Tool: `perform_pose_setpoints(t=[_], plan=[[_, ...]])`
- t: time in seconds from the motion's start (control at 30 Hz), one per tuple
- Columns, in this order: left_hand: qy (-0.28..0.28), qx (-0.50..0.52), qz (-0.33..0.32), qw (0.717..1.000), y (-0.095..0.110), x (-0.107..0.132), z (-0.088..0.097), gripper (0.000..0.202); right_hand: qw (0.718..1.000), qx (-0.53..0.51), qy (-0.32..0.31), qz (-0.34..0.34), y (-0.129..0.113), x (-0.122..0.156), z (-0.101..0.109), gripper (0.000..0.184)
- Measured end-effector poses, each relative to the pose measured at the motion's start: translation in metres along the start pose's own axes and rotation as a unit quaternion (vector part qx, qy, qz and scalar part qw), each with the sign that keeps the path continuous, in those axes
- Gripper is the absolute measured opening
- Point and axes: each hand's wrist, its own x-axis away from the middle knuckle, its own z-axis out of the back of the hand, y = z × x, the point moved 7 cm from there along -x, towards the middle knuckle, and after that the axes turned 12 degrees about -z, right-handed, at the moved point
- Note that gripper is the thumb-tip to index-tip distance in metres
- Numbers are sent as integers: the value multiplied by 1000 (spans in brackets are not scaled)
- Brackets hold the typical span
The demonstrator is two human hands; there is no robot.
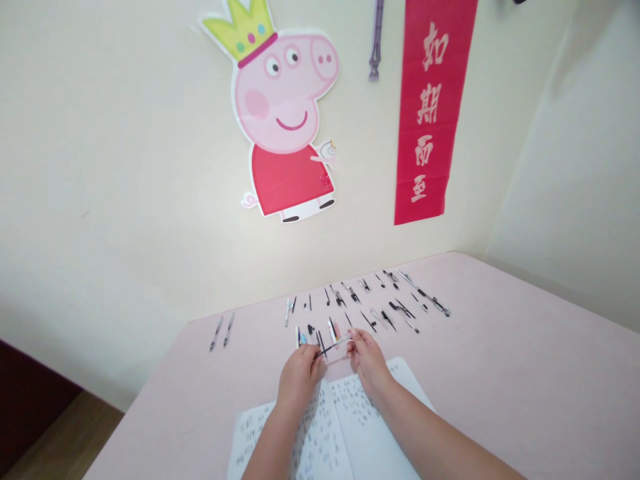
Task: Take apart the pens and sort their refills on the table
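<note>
- Through the head view I see my left hand (302,369) pinching the dark end of a slim pen piece (341,341), and my right hand (365,355) pinching its clear end, so it spans the gap between them above the top of the open notebook (380,443)
- I cannot tell whether this is one part or two meeting in the middle; if two, a slightly crooked line between my hands could make them jam or bend
- The grip looks small and near the fingertips, so a hard pull or push could make the piece slip and shoot away
- Just beyond my left hand lie dark rods (321,343) and a light blue piece (303,339); a careless knuckle could knock them out of place
- The loose pen parts (389,321) farther back look thin and alike, so I judge that mixing them up is easy
- Anything round that drops could roll across the pink table (505,393), while the two pens (216,334) at far left seem safely apart
</note>
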Motion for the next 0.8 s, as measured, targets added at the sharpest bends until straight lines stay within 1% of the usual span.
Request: perform_pose_setpoints(t=[0.17,0.37,0.5,0.57,0.67,0.8], plan=[[-5,15,13,1000,-4,-1,-2,18,1000,-17,1,14,0,-4,4,33],[7,27,9,1000,-6,0,-2,18,1000,-23,3,-10,2,-5,4,37],[16,44,10,999,-8,1,-1,19,998,-55,4,-31,4,-5,3,39],[28,65,12,997,-7,1,-1,21,997,-67,0,-39,4,-5,2,39],[61,106,22,992,-7,-1,-1,24,996,-70,-12,-51,5,-3,-1,41],[95,187,71,975,-14,-3,-9,26,995,-52,-42,-67,6,4,-9,40]])
